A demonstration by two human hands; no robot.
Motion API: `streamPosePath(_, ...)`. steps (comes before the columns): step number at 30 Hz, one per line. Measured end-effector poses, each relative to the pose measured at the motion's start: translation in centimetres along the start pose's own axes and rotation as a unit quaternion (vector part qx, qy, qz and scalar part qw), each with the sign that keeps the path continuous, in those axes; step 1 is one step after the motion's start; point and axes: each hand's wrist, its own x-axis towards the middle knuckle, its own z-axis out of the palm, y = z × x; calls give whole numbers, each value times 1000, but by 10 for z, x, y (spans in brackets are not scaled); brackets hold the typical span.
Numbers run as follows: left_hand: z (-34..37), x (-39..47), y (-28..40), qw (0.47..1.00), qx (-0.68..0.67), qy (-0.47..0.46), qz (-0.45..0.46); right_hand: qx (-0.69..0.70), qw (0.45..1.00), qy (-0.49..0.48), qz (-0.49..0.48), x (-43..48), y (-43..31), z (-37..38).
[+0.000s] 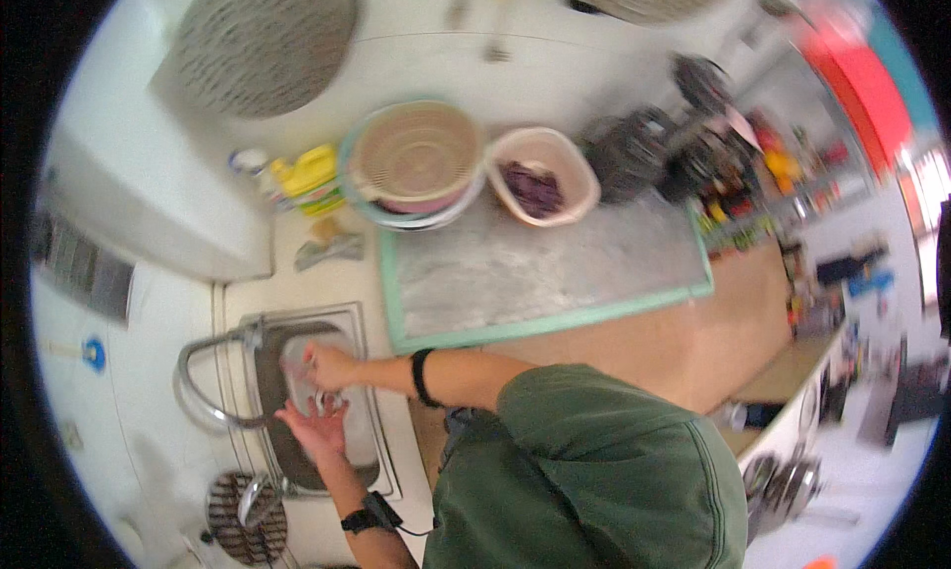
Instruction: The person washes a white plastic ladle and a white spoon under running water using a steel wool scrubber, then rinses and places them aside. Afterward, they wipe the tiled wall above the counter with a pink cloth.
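Note:
Both my hands are over a stainless steel sink [316, 474]. My left hand [318, 426] is spread palm up with its fingers apart. Just above it, nearer the worktop, my right hand [332, 367] is curled. Blur hides whether anything is inside its fingers. A pale, translucent container or sheet [362, 428] lies beneath the hands in the basin; its shape is unclear. Something small and shiny [327, 401] shows beside my left fingertips, too blurred to name. The curved faucet [195, 376] arches in from the sink's far side.
A grey mat with a green border [546, 264] covers part of the worktop. Behind it stand stacked colanders and basins [420, 153] and a pink tub [578, 190] with dark purple pieces [533, 190]. Yellow bottles [312, 181], a cloth [330, 251] and a round rack [247, 521] flank the sink.

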Motion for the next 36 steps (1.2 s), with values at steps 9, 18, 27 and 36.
streamPosePath(9, -51, 19, -21, 987, 3, -148, -59, -310, 929, 33, -200, -149, -27, 20)
streamPosePath(18, -138, 100, 23, 891, 442, -98, 27, -168, 963, 4, -211, -223, -16, -64)
streamPosePath(27, -74, 27, 11, 907, 391, 157, 17, -59, 982, 55, -168, -323, 27, -174)
streamPosePath(36, 61, -65, -127, 992, 92, 79, 43, -6, 971, 76, -225, -390, 138, -325)
